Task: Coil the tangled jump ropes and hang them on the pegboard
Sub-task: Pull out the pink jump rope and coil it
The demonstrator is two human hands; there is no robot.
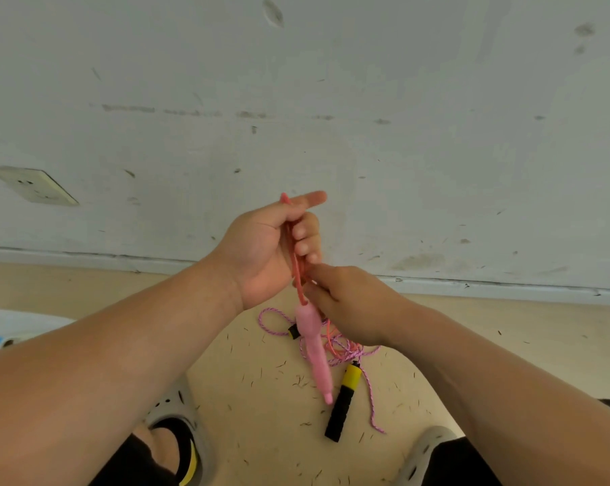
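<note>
My left hand point(268, 250) is raised in front of the wall, fingers closed around loops of a pink-red jump rope point(296, 271). One pink handle point(316, 349) of that rope dangles below the hand. My right hand point(349, 303) pinches the same rope just under the left palm. On the floor beneath lies a second jump rope with a pink-and-white braided cord point(345, 349), tangled in loose loops. Its black-and-yellow handle point(344, 403) lies flat; the other handle point(293, 331) peeks out behind the pink one. No pegboard is in view.
A scuffed white wall point(331, 100) with a socket plate point(33, 185) at the left meets the tan floor point(261, 398), which is strewn with small debris. My two grey clogs point(177, 415) point(426, 450) frame the ropes. A white object point(9, 331) lies at the left edge.
</note>
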